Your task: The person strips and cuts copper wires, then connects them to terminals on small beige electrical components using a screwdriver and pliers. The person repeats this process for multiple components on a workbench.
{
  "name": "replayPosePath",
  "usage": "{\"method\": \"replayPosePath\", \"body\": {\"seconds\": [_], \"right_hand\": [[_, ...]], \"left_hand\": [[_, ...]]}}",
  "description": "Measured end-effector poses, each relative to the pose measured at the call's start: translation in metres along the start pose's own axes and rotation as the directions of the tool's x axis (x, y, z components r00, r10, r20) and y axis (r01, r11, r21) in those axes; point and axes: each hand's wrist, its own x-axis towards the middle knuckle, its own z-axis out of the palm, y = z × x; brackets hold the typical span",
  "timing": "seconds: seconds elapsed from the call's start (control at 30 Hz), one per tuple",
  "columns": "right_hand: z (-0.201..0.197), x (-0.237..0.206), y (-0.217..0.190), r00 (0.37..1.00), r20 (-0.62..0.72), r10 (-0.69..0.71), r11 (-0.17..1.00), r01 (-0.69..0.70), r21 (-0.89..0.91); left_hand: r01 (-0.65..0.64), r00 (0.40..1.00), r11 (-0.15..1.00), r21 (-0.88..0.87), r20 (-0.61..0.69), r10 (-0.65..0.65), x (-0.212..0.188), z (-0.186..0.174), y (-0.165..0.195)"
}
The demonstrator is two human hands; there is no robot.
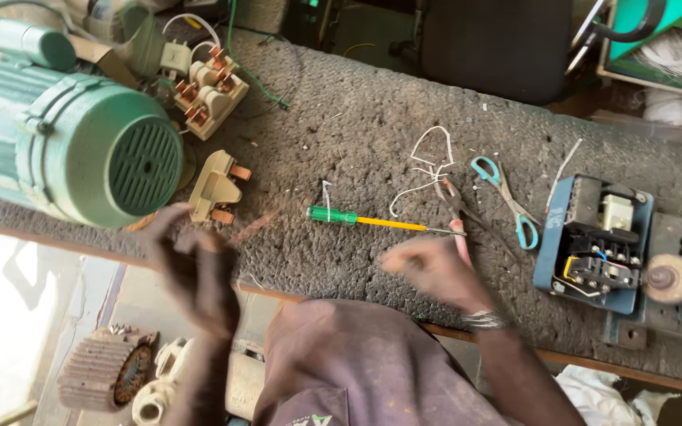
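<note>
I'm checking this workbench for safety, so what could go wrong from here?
The left hand is motion-blurred close beside the beige terminal block, which lies near the bench edge and could be knocked off. The right hand sweeps near the pliers and screwdriver, so it might catch a tip. Loose white wire could snag fingers.

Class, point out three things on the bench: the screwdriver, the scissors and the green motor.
screwdriver (331, 214), head view, on its green handle.
scissors (485, 168), head view, on the upper blue finger loop.
green motor (145, 166), head view, on the slotted fan cover at its end.
</note>
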Motion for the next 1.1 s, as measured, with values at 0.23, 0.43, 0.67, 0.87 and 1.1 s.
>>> {"method": "replayPosePath", "body": {"seconds": [0.23,0.43,0.67,0.87,1.1], "right_hand": [[0.073,0.032,-0.035,0.917,-0.352,-0.189,0.525,0.397,0.753],[0.075,0.039,-0.02,0.958,-0.285,-0.021,0.231,0.283,0.931],[0.06,0.056,0.0,0.951,-0.302,0.061,0.273,0.275,0.922],[0.036,0.066,0.003,0.953,-0.301,-0.034,0.51,0.276,0.815],[0.08,0.076,-0.035,0.992,0.034,-0.119,0.768,0.07,0.637]], "left_hand": [[-0.381,0.857,0.849,0.367,0.486,0.174,-0.052,0.06,0.011],[0.323,0.87,0.947,-0.01,0.397,-0.292,-0.071,0.046,-0.003],[0.199,0.808,0.979,0.037,0.559,-0.185,-0.084,0.018,-0.016],[0.196,0.444,0.75,0.632,0.625,-0.642,-0.062,-0.008,-0.008],[0.136,0.875,0.991,0.004,0.469,-0.122,-0.013,-0.011,0.012]]}}
